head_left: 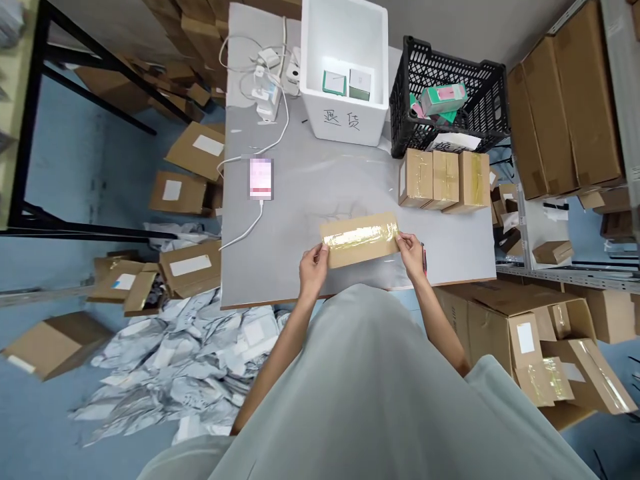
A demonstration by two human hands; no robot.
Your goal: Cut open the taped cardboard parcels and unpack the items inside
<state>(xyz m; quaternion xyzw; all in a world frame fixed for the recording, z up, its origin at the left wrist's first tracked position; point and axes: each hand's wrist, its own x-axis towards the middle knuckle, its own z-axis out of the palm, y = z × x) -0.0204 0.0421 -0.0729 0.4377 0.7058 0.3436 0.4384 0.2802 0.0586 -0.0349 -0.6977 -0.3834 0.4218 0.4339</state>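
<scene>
Between my two hands, near the table's front edge, is a cardboard box (360, 257) with shiny clear tape along its top face. The thumb and fingers of my left hand (313, 267) pinch its left end. My right hand (411, 255) grips the opposite end the same way. Just beside the right hand lies a small red and black object (425, 259), partly hidden and too small to name. Beyond that hand, three taped cardboard boxes (445, 179) stand in a row on the grey table (300, 267).
A white foam bin (345, 123) holding small boxes stands at the back, next to a black plastic crate (400, 127). A phone (261, 179), cables and a power strip (267, 93) lie left. Grey mailing bags (200, 360) cover the floor; an open carton (480, 320) sits right.
</scene>
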